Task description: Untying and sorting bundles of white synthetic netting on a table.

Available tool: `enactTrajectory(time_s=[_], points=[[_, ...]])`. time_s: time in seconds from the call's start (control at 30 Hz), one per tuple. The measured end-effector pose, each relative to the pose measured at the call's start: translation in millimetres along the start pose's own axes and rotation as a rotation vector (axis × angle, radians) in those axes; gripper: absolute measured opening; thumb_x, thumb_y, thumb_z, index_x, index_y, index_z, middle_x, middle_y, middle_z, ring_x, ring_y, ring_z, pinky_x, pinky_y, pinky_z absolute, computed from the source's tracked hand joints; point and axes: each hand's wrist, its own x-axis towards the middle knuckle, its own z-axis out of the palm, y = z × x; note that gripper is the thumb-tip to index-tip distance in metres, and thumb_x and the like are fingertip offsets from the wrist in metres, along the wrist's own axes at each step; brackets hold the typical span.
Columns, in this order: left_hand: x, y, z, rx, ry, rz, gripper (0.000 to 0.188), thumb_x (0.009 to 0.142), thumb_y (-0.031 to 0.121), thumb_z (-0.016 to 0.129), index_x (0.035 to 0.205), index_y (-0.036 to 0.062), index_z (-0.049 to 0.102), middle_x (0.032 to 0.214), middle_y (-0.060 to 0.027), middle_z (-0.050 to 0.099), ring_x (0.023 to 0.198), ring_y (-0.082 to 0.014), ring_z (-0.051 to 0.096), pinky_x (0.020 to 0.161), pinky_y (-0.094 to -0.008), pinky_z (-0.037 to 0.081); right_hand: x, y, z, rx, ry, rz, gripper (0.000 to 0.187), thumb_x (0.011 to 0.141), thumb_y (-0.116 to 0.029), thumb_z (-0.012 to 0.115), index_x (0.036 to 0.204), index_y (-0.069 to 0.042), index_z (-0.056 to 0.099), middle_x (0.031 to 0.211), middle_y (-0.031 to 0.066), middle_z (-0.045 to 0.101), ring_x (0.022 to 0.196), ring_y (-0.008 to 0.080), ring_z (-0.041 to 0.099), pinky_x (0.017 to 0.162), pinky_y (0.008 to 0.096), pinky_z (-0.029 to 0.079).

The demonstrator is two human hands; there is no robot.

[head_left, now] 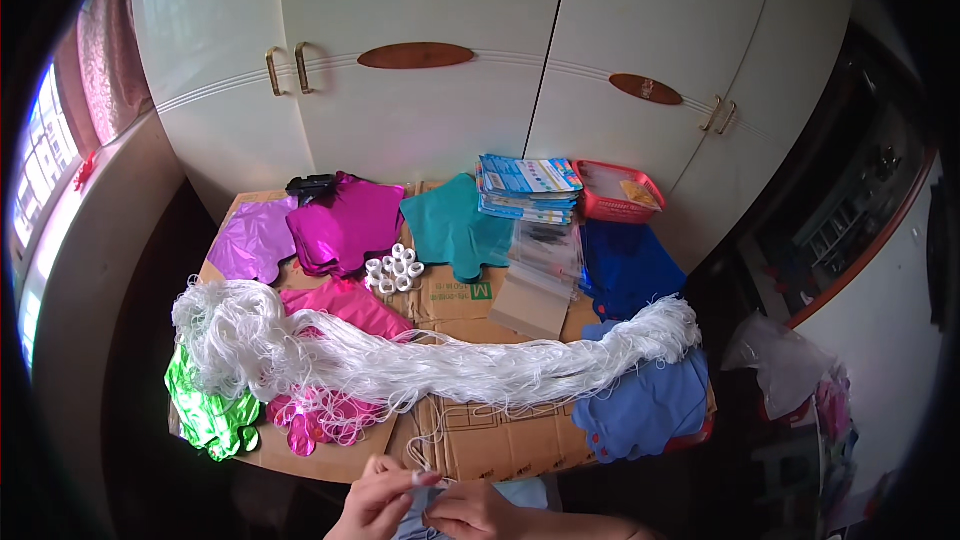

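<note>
At the table's near edge, my left hand (374, 502) is closed in a pinch, with a bit of white string (424, 454) at its fingertips. My right hand (472, 510) is close beside it, fingers curled in and also pinched on the string. Strands run from between my hands up to a long, thick hank of white string (460, 368). This hank lies across the table from left to right, loose and tangled at its left end. Beyond it stands a cluster of small white thread rolls (394, 269).
Flat foil pieces lie about on the cardboard (500, 440): purple (350, 225), teal (460, 225), green (205, 405) and blue (650, 405) among them. Blue printed packets (528, 180), clear bags (545, 250) and a red basket (615, 208) sit at the back. White cabinets (420, 0) stand behind.
</note>
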Motion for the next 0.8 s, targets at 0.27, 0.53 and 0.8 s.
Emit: enactTrajectory(time_s=[0.27,0.53,0.8], points=[[-3.3,-9.0,8.9,-0.591,0.269,0.047,0.011,0.08,0.006,0.057,0.081,-0.0015,0.065,0.081,-0.0103,0.067,0.076,-0.0196,0.049,0.072,-0.033,0.039,11.2,-4.2,5.4,-0.093,0.014,-0.086,0.006,0.08,-0.009,0.061,0.084,-0.008,0.057,0.066,0.0067,0.054,0.054,0.0227,0.054,0.05,0.0345,0.042],[-3.3,3.6,-6.0,-0.512,0.271,0.125,0.009,0.076,0.002,0.058,0.076,0.0006,0.066,0.076,-0.0097,0.066,0.072,-0.0182,0.049,0.064,-0.0327,0.039,23.1,-4.4,4.3,-0.176,-0.016,-0.16,0.006,0.08,-0.011,0.061,0.084,-0.008,0.058,0.065,0.005,0.053,0.051,0.0217,0.051,0.049,0.0344,0.041],[2.6,8.0,-10.4,-0.265,0.333,0.099,0.007,0.069,0.006,0.062,0.073,0.0012,0.065,0.07,-0.0071,0.064,0.07,-0.0206,0.051,0.067,-0.0323,0.038,30.3,-1.3,2.6,-0.184,-0.03,-0.184,0.008,0.079,-0.009,0.063,0.085,-0.007,0.058,0.067,0.0052,0.051,0.059,0.0214,0.052,0.057,0.0341,0.042]])
